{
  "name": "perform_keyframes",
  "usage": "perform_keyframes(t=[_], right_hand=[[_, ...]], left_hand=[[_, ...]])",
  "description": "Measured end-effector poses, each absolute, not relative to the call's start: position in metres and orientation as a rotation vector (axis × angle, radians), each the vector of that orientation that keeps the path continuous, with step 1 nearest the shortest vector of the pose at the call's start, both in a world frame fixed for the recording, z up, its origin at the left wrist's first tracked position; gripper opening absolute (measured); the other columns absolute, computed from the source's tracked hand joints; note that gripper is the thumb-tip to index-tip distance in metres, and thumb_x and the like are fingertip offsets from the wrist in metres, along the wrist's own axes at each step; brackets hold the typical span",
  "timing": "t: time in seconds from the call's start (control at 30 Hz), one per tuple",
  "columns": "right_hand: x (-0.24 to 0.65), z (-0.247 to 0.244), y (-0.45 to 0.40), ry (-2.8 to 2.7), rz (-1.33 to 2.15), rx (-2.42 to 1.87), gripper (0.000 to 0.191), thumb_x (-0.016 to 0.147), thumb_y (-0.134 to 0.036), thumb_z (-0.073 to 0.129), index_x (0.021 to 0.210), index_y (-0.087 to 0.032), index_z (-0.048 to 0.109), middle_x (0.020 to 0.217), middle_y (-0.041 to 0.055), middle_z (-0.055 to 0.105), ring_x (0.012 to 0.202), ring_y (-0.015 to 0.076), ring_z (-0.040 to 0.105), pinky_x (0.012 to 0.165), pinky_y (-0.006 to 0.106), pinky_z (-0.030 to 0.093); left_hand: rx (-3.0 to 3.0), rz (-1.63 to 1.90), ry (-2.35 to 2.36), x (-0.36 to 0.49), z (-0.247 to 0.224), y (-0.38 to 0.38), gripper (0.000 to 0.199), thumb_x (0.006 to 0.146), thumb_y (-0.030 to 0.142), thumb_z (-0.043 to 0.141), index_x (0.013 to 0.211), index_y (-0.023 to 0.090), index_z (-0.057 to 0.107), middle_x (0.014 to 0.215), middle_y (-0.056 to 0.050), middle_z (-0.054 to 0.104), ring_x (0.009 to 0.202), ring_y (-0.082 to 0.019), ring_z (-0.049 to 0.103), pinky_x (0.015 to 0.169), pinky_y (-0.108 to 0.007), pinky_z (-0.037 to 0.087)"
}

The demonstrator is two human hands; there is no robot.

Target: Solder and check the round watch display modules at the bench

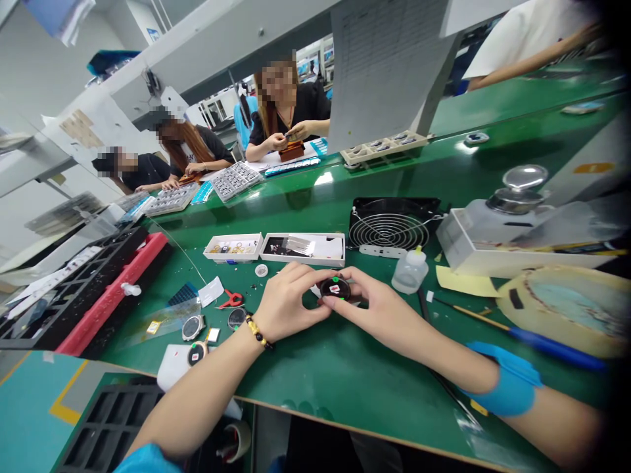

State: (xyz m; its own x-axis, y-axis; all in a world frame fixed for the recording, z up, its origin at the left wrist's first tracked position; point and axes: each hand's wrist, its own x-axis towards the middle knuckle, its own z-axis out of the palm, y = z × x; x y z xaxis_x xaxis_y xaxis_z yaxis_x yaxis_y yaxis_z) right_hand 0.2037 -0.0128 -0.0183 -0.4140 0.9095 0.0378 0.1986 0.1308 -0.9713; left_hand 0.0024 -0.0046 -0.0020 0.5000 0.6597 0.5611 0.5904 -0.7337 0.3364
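Between my two hands, above the green bench, is a round dark watch face with green dots and a small white-and-red sticker. My left hand grips its left edge with thumb and fingers. On the other edge, my right hand closes round it, the thumb along the lower rim. Left of my left wrist lie a round dark watch, a silver-rimmed watch and a gold-rimmed watch on a white block. A red clip lies near a white square piece.
Beyond my hands stand two white parts trays and a black fan with a wire guard. To the right are a squeeze bottle, a blue-handled tool and a white box. A red-edged rack occupies the left. Co-workers sit opposite.
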Motion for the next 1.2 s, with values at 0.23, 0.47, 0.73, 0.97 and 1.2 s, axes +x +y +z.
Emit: perform_keyframes(t=[0.23, 0.47, 0.73, 0.97, 1.2], right_hand=[[0.2035, -0.0205, -0.0119, -1.719, 1.319, -1.073, 0.032, 0.09, -0.049, 0.066, 0.113, -0.028, 0.058, 0.103, 0.0024, 0.076, 0.098, 0.0295, 0.072, 0.087, 0.043, 0.055], [0.204, -0.0182, -0.0137, -1.74, 1.307, -1.086, 0.032, 0.089, -0.047, 0.065, 0.113, -0.027, 0.057, 0.098, 0.001, 0.075, 0.091, 0.0274, 0.07, 0.082, 0.04, 0.053], [0.2033, -0.0188, -0.0118, -1.732, 1.297, -1.09, 0.03, 0.09, -0.049, 0.064, 0.111, -0.029, 0.058, 0.096, -0.0002, 0.074, 0.092, 0.0269, 0.07, 0.083, 0.039, 0.052], [0.2034, -0.0178, -0.0138, -1.755, 1.255, -1.118, 0.035, 0.089, -0.05, 0.063, 0.114, -0.025, 0.057, 0.089, 0.0007, 0.069, 0.083, 0.0249, 0.066, 0.077, 0.037, 0.049], [0.2038, -0.0145, -0.0159, -1.766, 1.261, -1.134, 0.036, 0.089, -0.051, 0.062, 0.113, -0.025, 0.056, 0.089, 0.0004, 0.068, 0.084, 0.0246, 0.065, 0.077, 0.037, 0.046]], left_hand=[[2.633, 1.038, 1.081, 0.0021, -0.0022, -0.0038, 0.038, 0.084, 0.017, 0.068, 0.121, 0.021, 0.071, 0.099, -0.005, 0.076, 0.087, -0.022, 0.065, 0.081, -0.036, 0.057], [2.618, 1.033, 1.093, 0.0017, -0.002, -0.0041, 0.039, 0.083, 0.016, 0.069, 0.122, 0.02, 0.071, 0.098, -0.004, 0.075, 0.088, -0.022, 0.065, 0.083, -0.036, 0.057], [2.61, 1.032, 1.102, 0.002, -0.0031, -0.0041, 0.041, 0.082, 0.016, 0.069, 0.123, 0.022, 0.07, 0.098, -0.004, 0.075, 0.087, -0.022, 0.065, 0.082, -0.036, 0.057], [2.624, 1.029, 1.074, 0.0018, -0.0025, -0.0038, 0.039, 0.084, 0.017, 0.07, 0.123, 0.019, 0.07, 0.099, -0.005, 0.076, 0.087, -0.022, 0.064, 0.082, -0.036, 0.056], [2.62, 1.036, 1.088, 0.0016, -0.0021, -0.0046, 0.041, 0.083, 0.016, 0.071, 0.124, 0.021, 0.07, 0.098, -0.004, 0.075, 0.088, -0.022, 0.064, 0.081, -0.035, 0.056]])
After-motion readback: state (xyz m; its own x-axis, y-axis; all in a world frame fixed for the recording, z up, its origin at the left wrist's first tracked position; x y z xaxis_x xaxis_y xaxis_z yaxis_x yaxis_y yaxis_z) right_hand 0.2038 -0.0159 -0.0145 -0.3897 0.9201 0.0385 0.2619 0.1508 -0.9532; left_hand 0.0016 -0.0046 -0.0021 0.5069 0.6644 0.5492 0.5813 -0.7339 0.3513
